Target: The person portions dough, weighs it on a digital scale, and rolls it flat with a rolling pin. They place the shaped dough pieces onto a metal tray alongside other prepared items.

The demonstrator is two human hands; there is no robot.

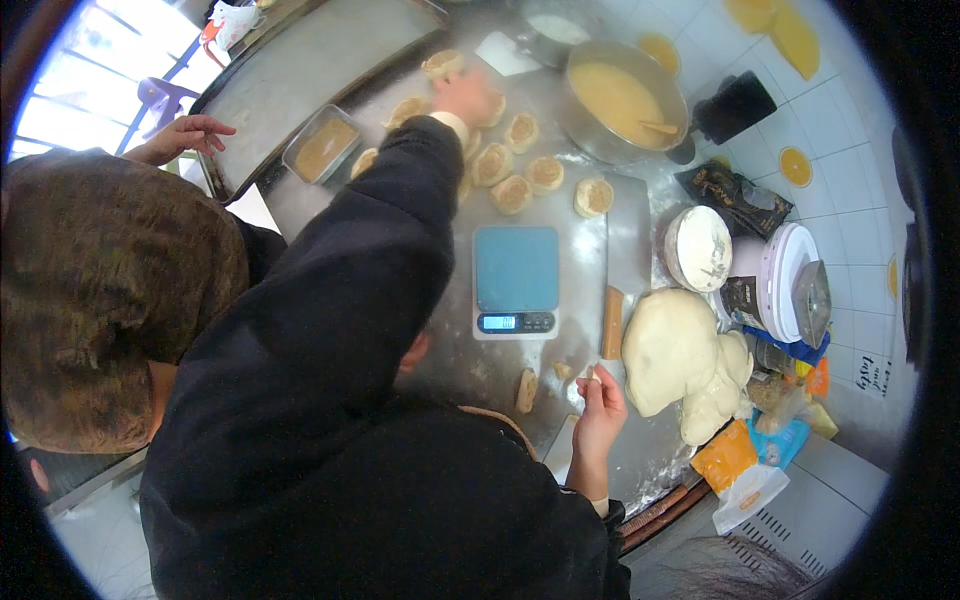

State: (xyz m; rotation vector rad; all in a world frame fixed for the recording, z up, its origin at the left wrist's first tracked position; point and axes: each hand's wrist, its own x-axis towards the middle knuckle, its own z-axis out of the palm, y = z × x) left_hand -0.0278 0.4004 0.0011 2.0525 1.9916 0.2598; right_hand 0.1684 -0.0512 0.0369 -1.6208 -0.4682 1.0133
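My left hand (466, 96), blurred, reaches to the far side of the metal table among several browned round buns (493, 165). One bun (442, 64) lies just beyond its fingers; whether they grip anything is unclear. Close to me, my right hand (602, 397) pinches a small pale piece (593, 374) between thumb and finger. Beside it are a bun lying on its side (527, 390) and a torn crumb (562, 370). A digital kitchen scale (517, 270) with a blue top sits between my hands. Right of it lies a wide-bladed knife (613, 322) with a wooden handle.
White dough (669, 349) lies at the right, near a bowl of flour (702, 249) and a white tub (780, 281). A pot of yellow liquid (619, 94) stands at the back. A co-worker in a brown cap (120, 300) is at the left, near a metal tin (351, 161).
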